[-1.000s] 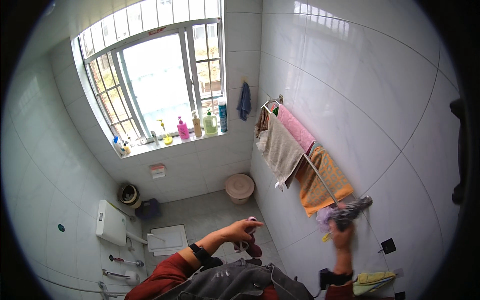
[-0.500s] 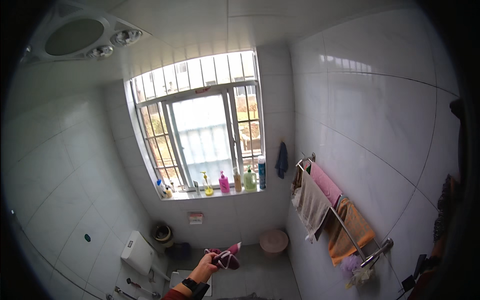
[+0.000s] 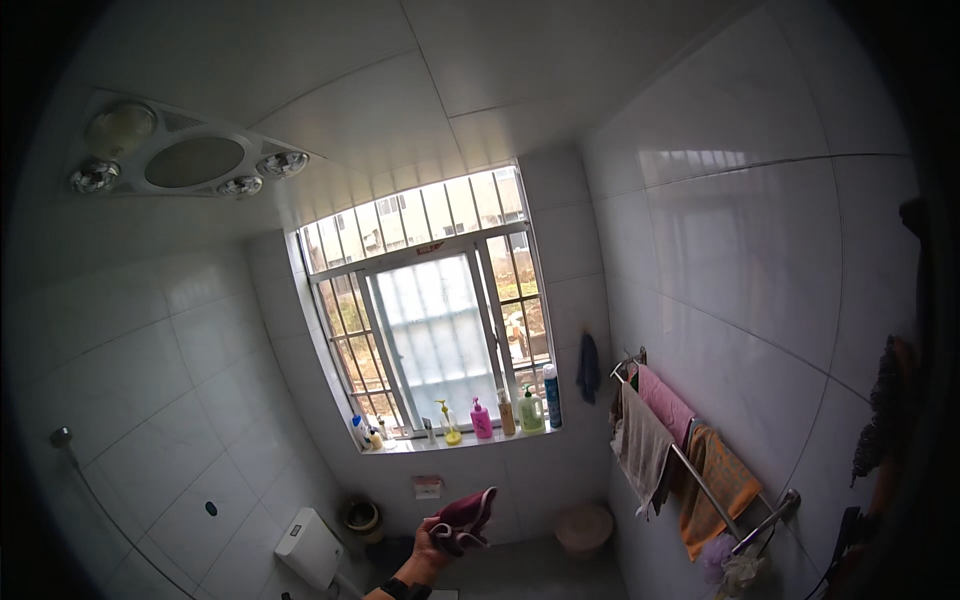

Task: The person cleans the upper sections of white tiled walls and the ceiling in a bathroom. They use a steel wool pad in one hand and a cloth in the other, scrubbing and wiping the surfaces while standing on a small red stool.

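Note:
My left hand [image 3: 428, 549] reaches up from the lower edge, a dark band [image 3: 403, 589] round its wrist. Its fingers are closed on a maroon cloth [image 3: 464, 517] with pale edging, bunched and sticking out to the right of the hand. The cloth is held up in the air, with the floor and the lower wall behind it. My right hand is out of the picture.
Several bottles, among them a pink pump bottle [image 3: 482, 419], line the sill of the barred window. A towel rack [image 3: 703, 480] with towels juts from the right wall. A basin [image 3: 583, 530], a bin [image 3: 362, 519] and a white cistern [image 3: 309, 547] stand low down.
My view has tilted up, so the window sits lower and more ceiling shows. The cloth, still in my left hand, has turned, its tip now pointing up and to the right.

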Demonstrator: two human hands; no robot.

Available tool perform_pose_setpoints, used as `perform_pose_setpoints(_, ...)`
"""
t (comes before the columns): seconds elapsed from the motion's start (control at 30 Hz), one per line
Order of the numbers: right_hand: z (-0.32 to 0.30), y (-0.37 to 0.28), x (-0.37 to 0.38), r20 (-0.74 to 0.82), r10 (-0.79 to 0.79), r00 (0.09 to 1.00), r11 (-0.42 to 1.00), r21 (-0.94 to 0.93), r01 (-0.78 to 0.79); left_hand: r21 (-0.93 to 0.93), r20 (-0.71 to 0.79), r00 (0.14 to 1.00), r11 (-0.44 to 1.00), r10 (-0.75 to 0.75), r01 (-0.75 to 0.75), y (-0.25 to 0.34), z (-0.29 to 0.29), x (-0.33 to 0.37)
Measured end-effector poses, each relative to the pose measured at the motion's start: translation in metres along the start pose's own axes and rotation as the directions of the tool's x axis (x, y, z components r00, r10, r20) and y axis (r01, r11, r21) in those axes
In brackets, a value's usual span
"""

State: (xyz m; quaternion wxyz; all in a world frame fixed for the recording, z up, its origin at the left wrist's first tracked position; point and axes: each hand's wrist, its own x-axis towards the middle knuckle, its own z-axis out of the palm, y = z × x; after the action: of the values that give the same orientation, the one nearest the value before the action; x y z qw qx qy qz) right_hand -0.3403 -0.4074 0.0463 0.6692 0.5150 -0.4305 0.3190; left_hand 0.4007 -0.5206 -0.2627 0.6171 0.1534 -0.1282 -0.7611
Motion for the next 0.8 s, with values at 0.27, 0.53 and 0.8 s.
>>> perform_pose_setpoints(0.27,-0.005,0.007,-0.011,0.103,0.25,0.963,0.965,0.059,-0.257,0.382,0.473,0.865,0.846,0.165,-0.371,0.03,0.108,-0.01)
perform_pose_setpoints(0.53,0.025,0.027,-0.047,0.12,0.077,0.99,0.994,-0.091,-0.066,0.32,0.674,0.603,0.568,0.426,-0.759,0.131,0.25,-0.012)
perform_pose_setpoints(0.8,0.026,0.025,-0.045,0.158,0.087,0.984,0.996,-0.028,-0.084,0.121,0.849,0.441,0.705,0.292,-0.699,0.213,0.401,-0.028)
